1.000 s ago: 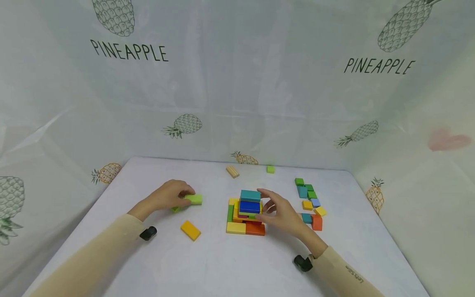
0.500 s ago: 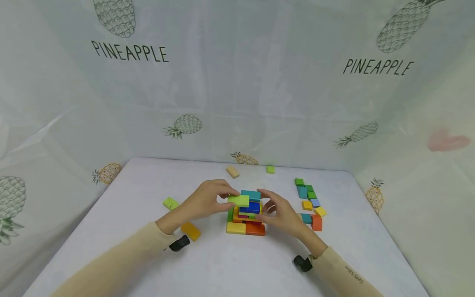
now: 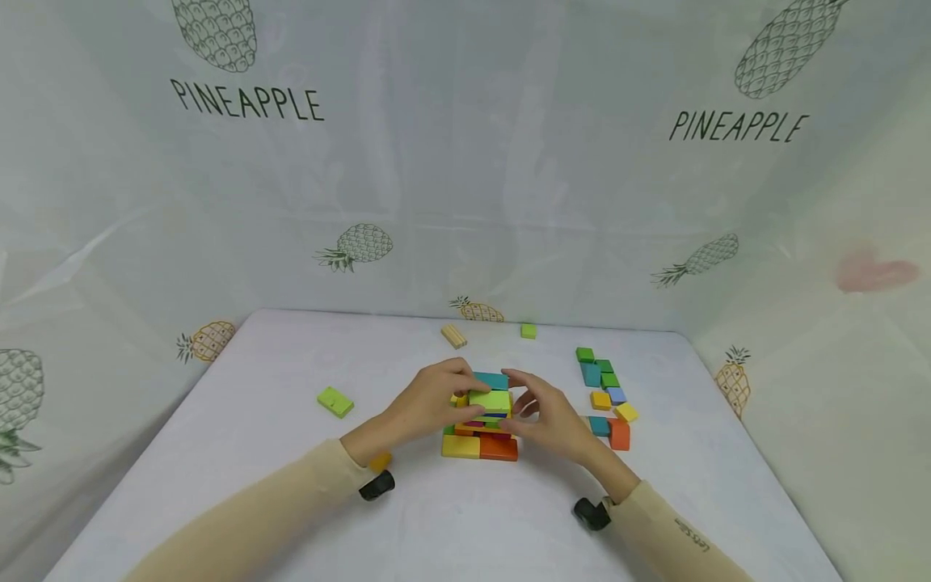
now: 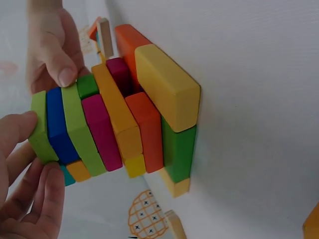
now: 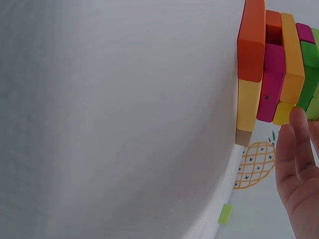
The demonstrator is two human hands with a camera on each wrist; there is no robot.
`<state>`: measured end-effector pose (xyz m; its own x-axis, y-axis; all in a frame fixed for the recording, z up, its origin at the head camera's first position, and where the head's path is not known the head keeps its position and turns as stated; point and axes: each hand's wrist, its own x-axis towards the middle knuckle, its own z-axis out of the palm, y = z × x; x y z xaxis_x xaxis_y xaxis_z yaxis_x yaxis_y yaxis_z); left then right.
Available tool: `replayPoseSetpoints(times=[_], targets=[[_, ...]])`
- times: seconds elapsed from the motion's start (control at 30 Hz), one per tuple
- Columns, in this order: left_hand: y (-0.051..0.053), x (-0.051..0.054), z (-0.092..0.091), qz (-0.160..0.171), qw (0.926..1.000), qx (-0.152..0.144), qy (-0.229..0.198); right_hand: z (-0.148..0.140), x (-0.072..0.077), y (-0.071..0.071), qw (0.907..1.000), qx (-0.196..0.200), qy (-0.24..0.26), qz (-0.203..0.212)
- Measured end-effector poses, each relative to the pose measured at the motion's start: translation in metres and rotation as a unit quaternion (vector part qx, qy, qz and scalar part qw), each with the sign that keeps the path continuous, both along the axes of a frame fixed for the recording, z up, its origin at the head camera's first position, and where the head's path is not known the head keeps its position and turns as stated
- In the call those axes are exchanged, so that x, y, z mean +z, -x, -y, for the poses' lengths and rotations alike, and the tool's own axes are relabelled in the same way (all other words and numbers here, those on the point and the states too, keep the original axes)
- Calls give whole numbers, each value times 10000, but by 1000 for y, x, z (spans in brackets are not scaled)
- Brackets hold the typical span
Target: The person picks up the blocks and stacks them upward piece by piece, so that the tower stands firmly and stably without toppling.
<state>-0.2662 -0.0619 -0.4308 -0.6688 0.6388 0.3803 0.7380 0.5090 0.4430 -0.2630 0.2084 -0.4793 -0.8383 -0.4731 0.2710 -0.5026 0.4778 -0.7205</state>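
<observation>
A tower of coloured wooden blocks point(image 3: 480, 446) stands mid-table, with yellow and red-orange blocks at its base. My left hand point(image 3: 436, 398) pinches a light green block point(image 3: 490, 402) between thumb and fingers. In the left wrist view that block lies flat against the blue block point(image 4: 62, 127) near the tower's top. My right hand point(image 3: 549, 416) is at the tower's right side, thumb at the front and fingers bent round toward the back. In the right wrist view its fingertips lie by the green and yellow blocks. The teal block point(image 3: 492, 380) shows behind the left fingers.
Loose blocks lie in a cluster on the right, among them an orange-red block point(image 3: 620, 435). One light green block point(image 3: 335, 402) is at left, an orange block point(image 3: 380, 462) partly under my left wrist. A wooden piece point(image 3: 454, 336) and a small green block point(image 3: 528, 331) lie behind.
My left hand has picked up the light green block from the left and brought it rightward onto the tower, over the blue block. The right hand has stayed at the tower.
</observation>
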Motion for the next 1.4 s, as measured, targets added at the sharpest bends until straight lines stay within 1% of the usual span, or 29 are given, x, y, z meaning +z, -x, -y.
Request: replayPoseSetpoints(times=[0.2, 0.43, 0.5, 0.57, 0.63, 0.7, 0.73, 0.8, 0.9, 1.0, 1.07, 1.13, 1.23, 1.33, 1.4], targets=[[0, -1, -3, -7, 9998, 204, -38, -2, 2, -1, 10000, -48, -68, 13], [4, -2, -3, 64, 9998, 192, -55, -4, 2, -2, 9998, -132, -125, 80], [6, -1, -1, 43, 9996, 268, -123, -3, 3, -2, 9997, -149, -143, 102], [11, 0, 2, -37, 9991, 360, -237, -3, 4, -2, 9996, -178, -165, 124], [23, -1, 8, -122, 9982, 512, -299, -3, 5, -2, 9995, -202, -184, 130], [40, -4, 16, -151, 9973, 672, -256, -3, 6, -2, 9995, -221, -185, 138], [50, -8, 20, -123, 9970, 733, -212, -3, 5, -1, 9995, -219, -183, 126], [70, -15, 29, 71, 9958, 917, -39, -3, 5, -2, 9995, -233, -184, 134], [99, -26, 39, 516, 9926, 1082, 216, -3, 3, -2, 9994, -239, -164, 177], [121, -35, 42, 753, 9895, 1068, 614, -2, 2, -3, 9993, -242, -163, 223], [133, -39, 41, 762, 9884, 932, 929, -1, 1, -3, 9993, -247, -170, 221], [143, -42, 38, 718, 9869, 785, 1211, -1, 1, -3, 9992, -283, -185, 215], [152, -46, 34, 745, 9838, 669, 1489, 0, 1, -3, 9991, -317, -213, 206], [152, -47, 32, 748, 9772, 731, 1848, 0, 2, -3, 9991, -280, -215, 227], [149, -46, 32, 679, 9738, 799, 2020, 1, 3, -3, 9991, -255, -230, 239]])
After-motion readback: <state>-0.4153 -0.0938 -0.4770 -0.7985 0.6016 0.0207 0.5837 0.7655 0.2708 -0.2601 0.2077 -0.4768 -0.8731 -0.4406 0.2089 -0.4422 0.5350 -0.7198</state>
